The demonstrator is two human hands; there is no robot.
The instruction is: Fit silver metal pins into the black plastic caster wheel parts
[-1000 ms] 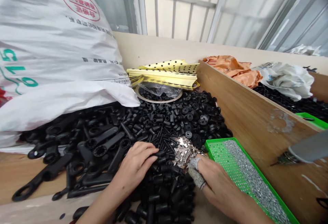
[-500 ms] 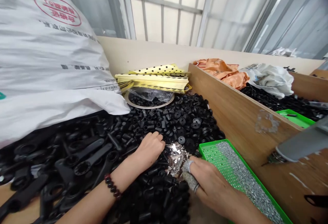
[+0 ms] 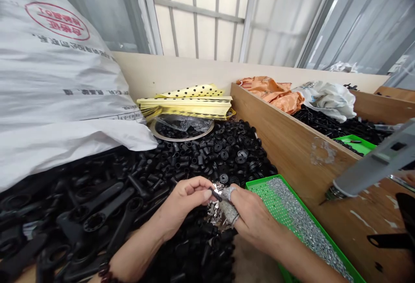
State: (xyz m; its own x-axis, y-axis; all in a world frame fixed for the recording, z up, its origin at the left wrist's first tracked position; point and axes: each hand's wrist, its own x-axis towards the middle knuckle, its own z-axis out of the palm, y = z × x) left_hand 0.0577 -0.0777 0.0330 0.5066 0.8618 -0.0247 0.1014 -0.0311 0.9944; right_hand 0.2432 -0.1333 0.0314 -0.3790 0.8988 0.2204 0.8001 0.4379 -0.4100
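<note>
Toward the bench's back left corner slumps a white sack, with black handles heaped in front of it. Next comes the left hand, thumb and forefinger pinched on one end of a small black part, which is held over a pile of shiny metal clips. The part looks light and stiff, likely hard plastic (its exact shape is too small to tell), and being so thin it could roll or slip; its two ends seem the best hold. The right hand, grey wraps on its fingers, has them clamped on the other end. Near the bench's right edge lies a green tray of silver pins, then a grey power screwdriver.
</note>
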